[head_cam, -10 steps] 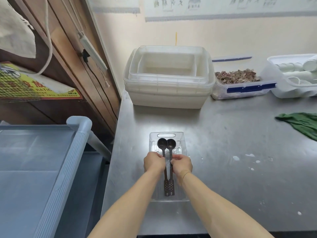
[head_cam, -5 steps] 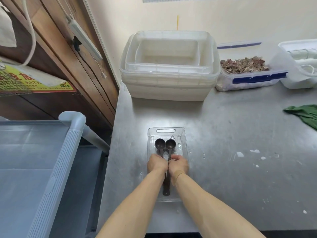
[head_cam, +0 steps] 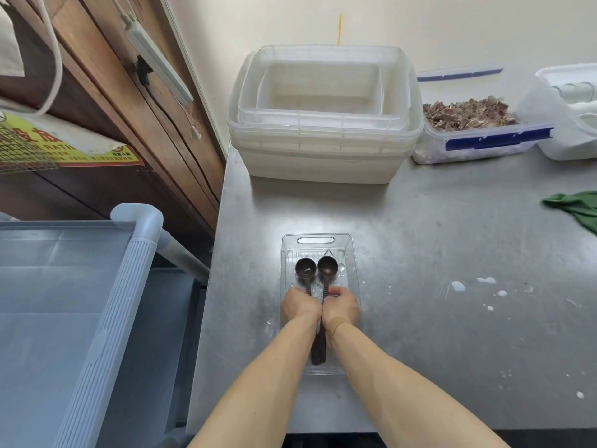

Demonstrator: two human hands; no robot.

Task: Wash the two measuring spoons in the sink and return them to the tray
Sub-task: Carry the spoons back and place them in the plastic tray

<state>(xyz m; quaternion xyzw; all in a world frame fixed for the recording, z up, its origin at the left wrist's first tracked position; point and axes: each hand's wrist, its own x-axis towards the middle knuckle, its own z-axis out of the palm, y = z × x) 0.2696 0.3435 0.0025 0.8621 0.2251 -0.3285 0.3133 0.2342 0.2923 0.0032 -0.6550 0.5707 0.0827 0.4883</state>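
Two dark brown measuring spoons lie side by side in a clear plastic tray on the steel counter. The left spoon has a wet glint in its bowl; the right spoon sits beside it, bowls pointing away from me. My left hand is closed around the left spoon's handle and my right hand around the right spoon's handle. The hands touch each other over the tray's middle. The handle ends show between my wrists. No sink is in view.
Stacked white plastic tubs stand at the back of the counter, with a blue-clipped box of dried bits and another clear container to the right. A green cloth lies at the right edge. A grey cart flanks the counter's left.
The view has tilted down and moved closer. Both hands stay on the spoon handles over the tray, slid slightly toward the bowls.
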